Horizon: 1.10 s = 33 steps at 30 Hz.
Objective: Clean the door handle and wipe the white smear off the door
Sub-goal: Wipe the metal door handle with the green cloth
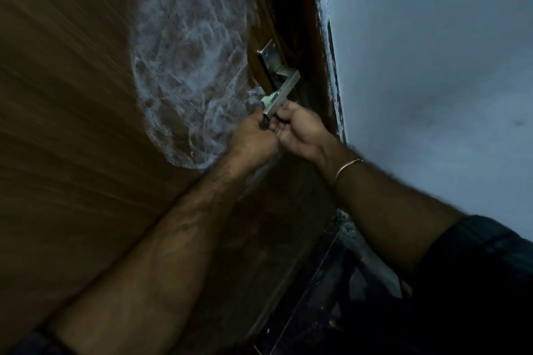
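Observation:
A brown wooden door (72, 95) carries a large swirled white smear (190, 60) left of the lock. The metal lever door handle (284, 89) juts from its back plate (269, 52) toward me. My left hand (253, 135) is curled at the handle's free end, against the door. A small pale green piece of cloth (269, 98) peeks out above its fingers, beside the handle. My right hand (300, 130) comes in from the right, its fingers curled around the handle's tip. The tip itself is hidden between the two hands.
The dark door frame (305, 37) runs along the door's right edge, with a pale blue-grey wall (432, 66) beyond it. Dark floor (317, 311) lies below. A thin bangle (347, 167) circles my right wrist.

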Tool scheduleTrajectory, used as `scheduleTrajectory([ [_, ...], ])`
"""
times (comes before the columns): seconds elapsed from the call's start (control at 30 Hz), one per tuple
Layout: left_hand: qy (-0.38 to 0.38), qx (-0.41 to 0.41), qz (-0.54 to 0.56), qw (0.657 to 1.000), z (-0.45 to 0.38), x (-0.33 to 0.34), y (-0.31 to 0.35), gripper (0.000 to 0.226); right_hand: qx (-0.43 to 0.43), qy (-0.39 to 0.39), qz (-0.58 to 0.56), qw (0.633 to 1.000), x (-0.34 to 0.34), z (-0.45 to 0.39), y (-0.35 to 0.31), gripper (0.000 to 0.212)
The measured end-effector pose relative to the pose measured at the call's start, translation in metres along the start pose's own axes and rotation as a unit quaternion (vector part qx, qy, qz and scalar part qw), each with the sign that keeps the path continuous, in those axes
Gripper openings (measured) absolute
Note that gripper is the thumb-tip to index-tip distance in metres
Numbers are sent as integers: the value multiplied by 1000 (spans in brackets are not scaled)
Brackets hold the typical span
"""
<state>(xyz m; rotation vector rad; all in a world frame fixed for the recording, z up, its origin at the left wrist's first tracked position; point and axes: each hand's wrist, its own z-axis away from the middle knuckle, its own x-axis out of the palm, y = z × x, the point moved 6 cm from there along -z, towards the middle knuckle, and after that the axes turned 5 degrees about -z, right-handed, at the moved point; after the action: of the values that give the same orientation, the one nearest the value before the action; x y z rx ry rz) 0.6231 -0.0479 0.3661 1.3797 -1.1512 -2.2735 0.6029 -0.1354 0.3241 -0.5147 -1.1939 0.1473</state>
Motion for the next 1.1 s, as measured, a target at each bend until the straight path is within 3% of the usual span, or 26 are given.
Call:
scheduleTrajectory([
  [0.1,-14,-2,20,1000,3,-1,0,40,38,-1,107,994,-5,19,11,18],
  [0.2,-23,-7,31,999,7,-4,-2,52,-5,59,195,979,-15,23,-2,16],
  [0.3,-14,-7,35,999,6,-4,-2,53,-22,80,135,987,-17,18,-14,17],
  [0.43,-7,-9,19,1000,5,2,-2,55,66,-25,122,990,-25,28,6,23],
  [0.47,-5,-10,16,1000,5,2,-3,59,62,-25,153,986,-32,30,5,20],
  [0.53,-9,-9,26,1000,6,0,-4,66,0,57,209,976,-50,28,-14,16],
  [0.6,-13,-18,53,998,6,-2,-3,71,-101,150,313,932,-59,24,-46,20],
  [0.67,-13,-24,69,997,5,-4,-2,70,-170,180,426,870,-49,23,-70,20],
  [0.7,-11,-22,76,997,5,-4,-1,66,-183,176,440,861,-42,22,-74,18],
  [0.73,-12,-17,82,996,6,-5,0,60,-181,166,426,871,-35,22,-74,18],
  [0.83,-12,-23,91,995,6,-10,3,60,-114,103,288,945,-19,21,-60,14],
  [0.9,34,-19,87,995,6,-19,4,57,-71,74,210,972,-12,26,-51,14],
  [1.0,165,58,65,982,12,-38,15,37,-46,26,187,981,1,34,-51,13],
  [1.1,163,113,127,972,16,-40,26,27,-32,-7,188,982,15,42,-55,13],
])
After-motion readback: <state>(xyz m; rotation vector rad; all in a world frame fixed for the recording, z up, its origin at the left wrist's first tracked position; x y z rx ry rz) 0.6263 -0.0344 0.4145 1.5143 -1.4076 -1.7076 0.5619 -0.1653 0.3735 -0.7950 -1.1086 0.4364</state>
